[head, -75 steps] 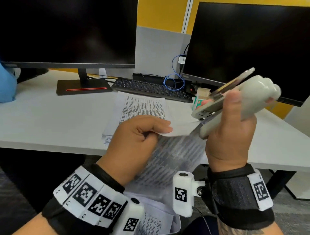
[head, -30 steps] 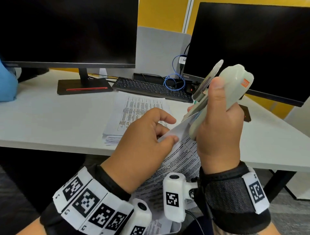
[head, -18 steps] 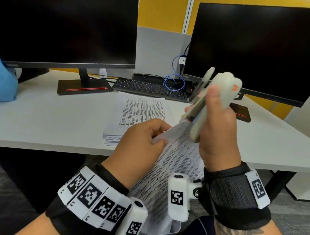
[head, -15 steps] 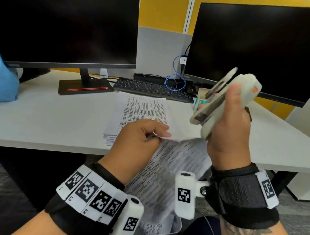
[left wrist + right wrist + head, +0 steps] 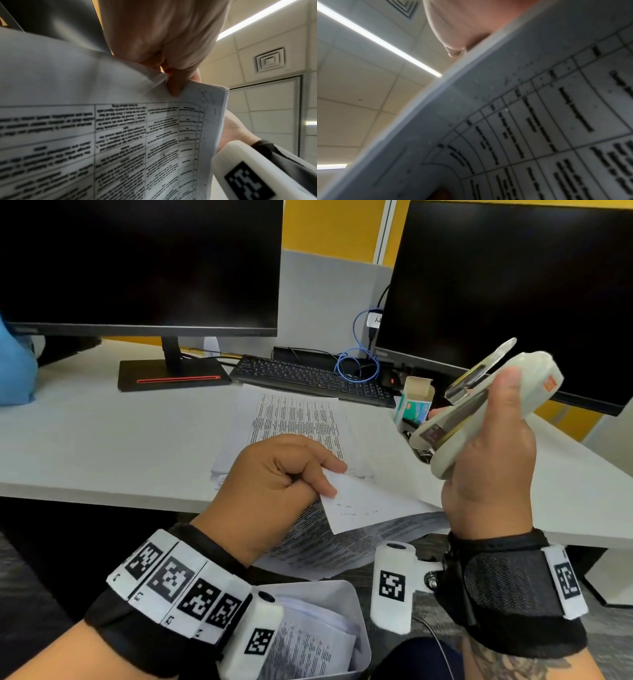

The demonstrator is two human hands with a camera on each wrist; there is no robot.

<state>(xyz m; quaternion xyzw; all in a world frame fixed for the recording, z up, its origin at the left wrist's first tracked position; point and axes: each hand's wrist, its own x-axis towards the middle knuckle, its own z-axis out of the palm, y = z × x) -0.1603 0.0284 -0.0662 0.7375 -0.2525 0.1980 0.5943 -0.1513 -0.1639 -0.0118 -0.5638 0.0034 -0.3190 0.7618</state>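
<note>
My left hand (image 5: 291,474) pinches the upper corner of a stapled set of printed sheets (image 5: 346,529) just off the desk's front edge; in the left wrist view the fingertips (image 5: 175,86) clamp that paper corner (image 5: 205,97). Several staples show in the folded-back blank corner (image 5: 356,508). My right hand (image 5: 489,460) grips a pale grey stapler (image 5: 479,412), raised to the right of the sheets and clear of them, its metal top arm sprung open. In the right wrist view the printed sheets (image 5: 539,121) fill most of the picture.
A stack of printed pages (image 5: 294,419) lies on the white desk (image 5: 102,440), with a keyboard (image 5: 308,378), two dark monitors (image 5: 137,261) and a small open box (image 5: 416,400) behind. A grey bin (image 5: 359,628) holding papers sits below my wrists.
The stapler, which had been closed over the paper corner, has lifted up and to the right, off the sheets. My left hand keeps its pinch and has lowered the sheets slightly.
</note>
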